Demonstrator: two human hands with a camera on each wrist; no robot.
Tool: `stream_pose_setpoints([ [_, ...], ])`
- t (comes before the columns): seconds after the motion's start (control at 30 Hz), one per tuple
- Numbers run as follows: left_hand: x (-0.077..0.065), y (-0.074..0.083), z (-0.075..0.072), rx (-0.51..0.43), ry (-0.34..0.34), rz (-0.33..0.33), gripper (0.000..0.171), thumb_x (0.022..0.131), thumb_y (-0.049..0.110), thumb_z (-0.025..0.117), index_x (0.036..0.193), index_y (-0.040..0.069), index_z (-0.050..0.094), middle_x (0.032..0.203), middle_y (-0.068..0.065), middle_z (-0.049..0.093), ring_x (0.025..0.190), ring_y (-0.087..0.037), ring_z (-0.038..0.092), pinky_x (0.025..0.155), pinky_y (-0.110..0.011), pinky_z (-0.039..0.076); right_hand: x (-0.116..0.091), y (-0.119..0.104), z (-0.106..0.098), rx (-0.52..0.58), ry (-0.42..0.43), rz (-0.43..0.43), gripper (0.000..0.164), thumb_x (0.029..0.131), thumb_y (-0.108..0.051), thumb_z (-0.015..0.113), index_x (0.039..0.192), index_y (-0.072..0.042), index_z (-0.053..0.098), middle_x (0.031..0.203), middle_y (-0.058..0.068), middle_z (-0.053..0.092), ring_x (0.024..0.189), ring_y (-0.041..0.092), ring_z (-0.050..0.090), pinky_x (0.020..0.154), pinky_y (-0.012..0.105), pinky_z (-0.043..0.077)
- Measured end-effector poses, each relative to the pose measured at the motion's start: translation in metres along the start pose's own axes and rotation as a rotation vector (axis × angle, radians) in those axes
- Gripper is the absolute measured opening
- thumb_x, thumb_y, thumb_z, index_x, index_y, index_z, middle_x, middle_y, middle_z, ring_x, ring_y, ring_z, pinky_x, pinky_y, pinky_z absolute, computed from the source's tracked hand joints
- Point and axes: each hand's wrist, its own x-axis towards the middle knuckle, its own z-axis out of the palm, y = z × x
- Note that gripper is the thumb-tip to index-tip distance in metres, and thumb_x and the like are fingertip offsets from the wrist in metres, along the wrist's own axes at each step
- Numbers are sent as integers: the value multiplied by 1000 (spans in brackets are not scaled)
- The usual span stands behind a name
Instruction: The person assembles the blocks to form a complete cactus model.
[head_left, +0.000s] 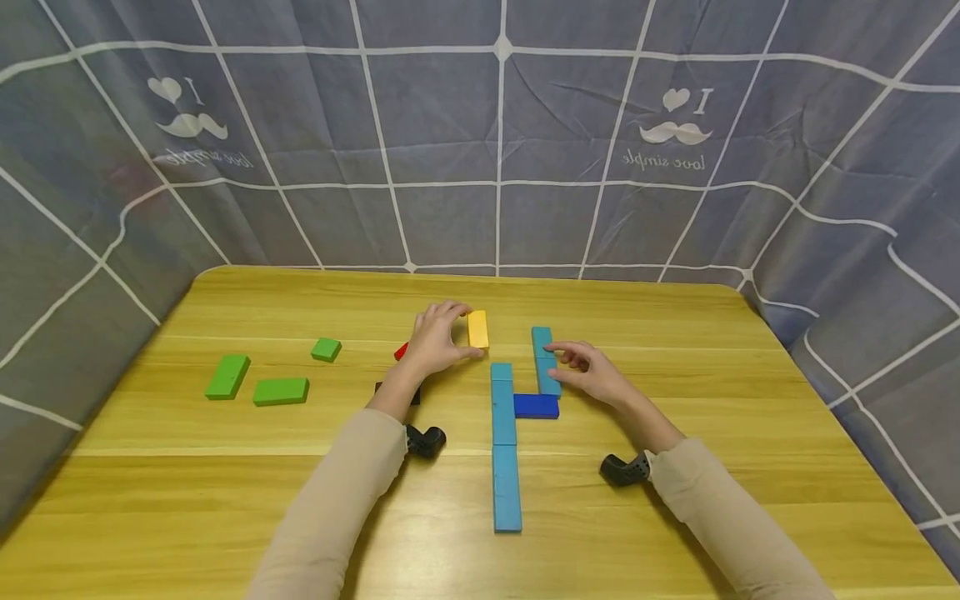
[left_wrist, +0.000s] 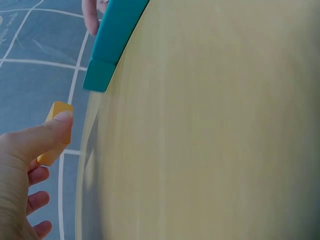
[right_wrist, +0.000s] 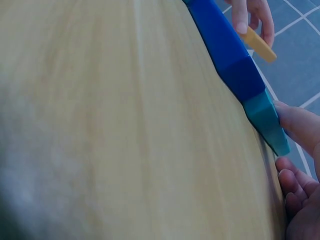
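Observation:
My left hand [head_left: 437,342] pinches a yellow block [head_left: 477,329] endwise between thumb and index finger, shown also in the left wrist view as an orange-yellow block [left_wrist: 59,131] under the thumb. On the right, my right hand [head_left: 595,372] has its thumb and index fingertips at the right side of a light blue strip [head_left: 543,342] made of short blocks. A dark blue block [head_left: 536,407] joins that strip's near end to a longer light blue column [head_left: 504,417]. In the right wrist view the thumb [right_wrist: 295,120] lies against the light blue end piece [right_wrist: 267,122].
Three green blocks lie at the left: one upright-turned [head_left: 227,377], one crosswise [head_left: 281,392], one small [head_left: 326,349]. Partly hidden by the left arm are a red block [head_left: 401,352] and a black block [head_left: 415,394]. A grey curtain [head_left: 450,150] hangs behind the wooden table [head_left: 225,500].

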Motion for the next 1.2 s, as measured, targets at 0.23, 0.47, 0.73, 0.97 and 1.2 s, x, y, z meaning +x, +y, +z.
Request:
stream_pose_setpoints([
  [0.23,11,10,9,3,-56,11,68,72,39,76,127,8,51,128,-8,48,117,-28,38,98,-45,27,-6,-29,-3,19,-6,13,41,88,-5,59,126,7,50,101,24,46,84,28,36,74,38,31],
  [0.47,15,11,17,-22,-110,-27,68,73,37,76,128,8,51,129,-8,47,118,-28,37,99,-44,27,-1,-19,-1,7,-12,5,41,88,-7,60,126,4,50,102,22,46,86,27,37,74,36,32],
  [0.73,17,11,22,-49,-150,-55,69,74,40,74,131,9,49,133,-10,45,123,-29,34,101,-45,21,4,5,-1,4,9,-28,41,86,-14,63,125,-2,54,98,15,48,84,25,38,73,34,33],
  [0.97,16,10,22,-115,-187,-80,66,78,38,69,133,11,46,134,-8,42,122,-29,32,102,-48,16,2,-5,-1,-3,11,-22,40,86,-7,62,124,3,53,98,19,48,84,25,39,74,34,32],
  [1.2,16,8,23,-152,-184,-77,45,92,30,53,132,11,48,134,-8,43,121,-28,32,101,-47,17,-4,-31,-4,11,-5,-16,40,86,0,59,123,11,49,100,27,46,85,32,38,74,36,31],
])
